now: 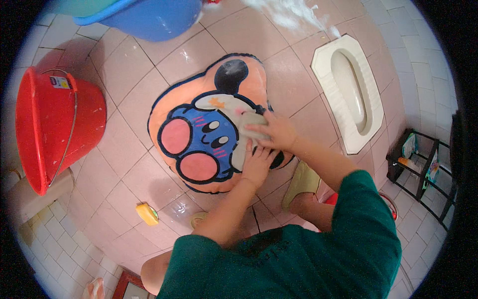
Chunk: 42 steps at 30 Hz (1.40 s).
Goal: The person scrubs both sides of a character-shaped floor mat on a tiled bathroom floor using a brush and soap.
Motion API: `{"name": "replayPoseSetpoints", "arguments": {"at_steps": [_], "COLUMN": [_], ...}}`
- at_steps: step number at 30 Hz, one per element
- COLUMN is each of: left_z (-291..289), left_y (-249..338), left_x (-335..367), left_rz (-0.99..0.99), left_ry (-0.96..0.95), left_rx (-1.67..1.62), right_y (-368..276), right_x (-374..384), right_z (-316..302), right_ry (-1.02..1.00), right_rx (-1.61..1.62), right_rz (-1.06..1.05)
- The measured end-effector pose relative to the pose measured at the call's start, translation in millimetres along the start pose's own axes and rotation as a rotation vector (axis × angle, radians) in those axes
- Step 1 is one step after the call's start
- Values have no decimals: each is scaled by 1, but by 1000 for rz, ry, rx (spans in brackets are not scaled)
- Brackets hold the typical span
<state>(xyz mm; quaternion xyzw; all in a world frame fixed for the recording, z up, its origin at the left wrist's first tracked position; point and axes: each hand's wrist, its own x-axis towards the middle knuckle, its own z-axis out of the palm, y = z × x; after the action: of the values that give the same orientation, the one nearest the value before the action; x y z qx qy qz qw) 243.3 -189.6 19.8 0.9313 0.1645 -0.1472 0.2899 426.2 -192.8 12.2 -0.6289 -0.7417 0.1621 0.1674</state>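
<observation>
A cartoon-shaped cushion or mat (193,133), orange with a blue face and pink feet, lies flat on the tiled floor. My left hand (256,165) rests on its right part, palm down with fingers spread. Just above it, my right hand (279,132) is curled over a pale grey oval block (254,125), pressed against the fabric. Part of that block is under my fingers, and I cannot tell whether it is a brush. Both hands cover some of the print at the right edge.
A red bucket (89,112) lies at the left, a blue basin (154,20) at the top. White foam (294,15) spreads near the squat toilet (351,92). A black rack (420,162) stands right. A yellow block (147,213) lies lower left. My slipper (302,182) is beside the cushion.
</observation>
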Motion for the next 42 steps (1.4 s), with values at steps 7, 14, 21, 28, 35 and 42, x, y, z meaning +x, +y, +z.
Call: {"name": "replayPoseSetpoints", "arguments": {"at_steps": [7, 14, 21, 28, 35, 42], "left_z": [6, -19, -3, -1, 4, -14], "left_y": [-7, -1, -3, -2, -4, 4], "left_x": [-4, -6, -8, -8, -15, 0], "left_rz": [21, -53, -9, -60, 18, -21], "left_ry": [81, -167, -69, -118, -97, -237], "left_rx": [111, 69, 106, 33, 174, 157], "right_y": [63, 11, 71, 27, 91, 39], "right_x": [155, 23, 168, 55, 142, 41], "right_z": [-31, 5, -27, -13, -29, 22], "right_ry": [320, -10, 213, 68, 387, 45], "right_rx": [13, 136, 9, 94, -48, 230], "right_rz": [583, 57, 704, 141, 566, 366]}}
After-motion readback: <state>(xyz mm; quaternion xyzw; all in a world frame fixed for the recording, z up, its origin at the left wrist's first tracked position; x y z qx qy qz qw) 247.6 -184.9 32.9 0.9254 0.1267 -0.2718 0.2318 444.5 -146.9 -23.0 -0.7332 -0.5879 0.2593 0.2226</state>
